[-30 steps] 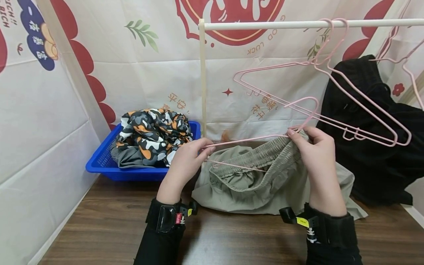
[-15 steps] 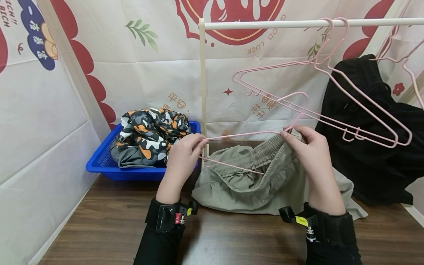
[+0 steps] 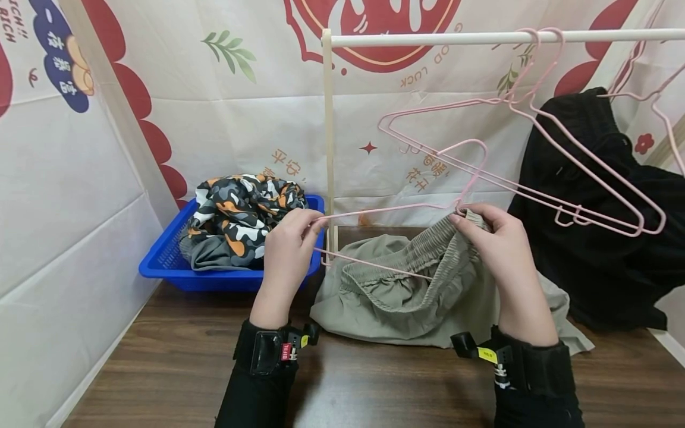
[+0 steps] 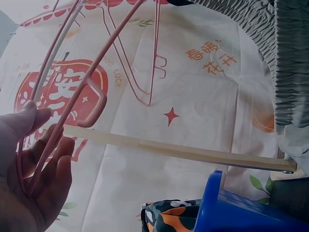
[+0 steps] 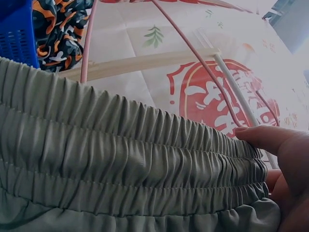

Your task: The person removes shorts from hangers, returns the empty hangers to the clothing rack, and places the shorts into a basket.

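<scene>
In the head view, the left hand (image 3: 286,249) pinches the end of a pink wire hanger (image 3: 385,213) above the table (image 3: 374,386). The right hand (image 3: 500,249) pinches the hanger's neck together with the waistband of the olive shorts (image 3: 407,291).

In the left wrist view, the fingers (image 4: 46,169) curl round the hanger's wires.

In the right wrist view, the thumb (image 5: 270,137) presses on the elastic waistband (image 5: 120,154).

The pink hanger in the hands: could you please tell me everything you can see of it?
The hanger is thin pink wire, seemingly coated, with a hook at the top and a small notch near its left end. It is held level above the table, over the olive shorts. The left hand grips its left end; the right hand pinches it near the hook, together with the shorts' ribbed waistband. Its lower bar runs inside the waistband.
</scene>
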